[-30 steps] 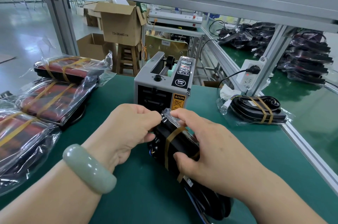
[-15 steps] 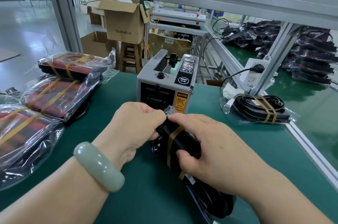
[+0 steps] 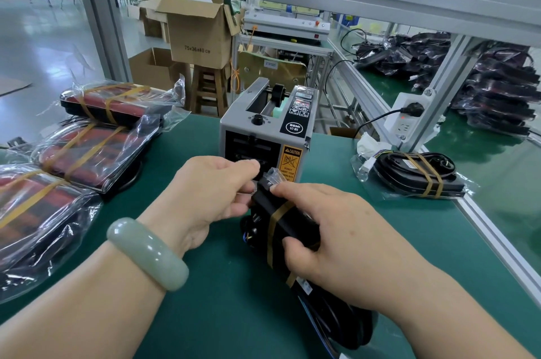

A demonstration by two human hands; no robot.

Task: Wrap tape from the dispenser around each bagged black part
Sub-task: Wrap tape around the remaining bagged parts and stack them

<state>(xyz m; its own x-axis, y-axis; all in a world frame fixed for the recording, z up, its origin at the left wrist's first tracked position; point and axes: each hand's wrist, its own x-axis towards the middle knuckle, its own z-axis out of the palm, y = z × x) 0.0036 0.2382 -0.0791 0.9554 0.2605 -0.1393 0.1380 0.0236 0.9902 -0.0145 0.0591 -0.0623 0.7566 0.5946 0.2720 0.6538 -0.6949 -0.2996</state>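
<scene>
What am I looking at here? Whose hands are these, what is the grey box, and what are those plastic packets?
No robot here: a person's own hands, filmed by a camera on their head looking down at a green bench. The grey box is a tape dispenser. The right hand grips a bagged black part already banded with brown tape; the left hand pinches its far end. Three taped packets lie at the left, a taped cable packet at the right.

Cardboard box (image 3: 202, 36) on wooden stool (image 3: 209, 92); white power strip (image 3: 407, 121) on frame post, plug inserted
</scene>
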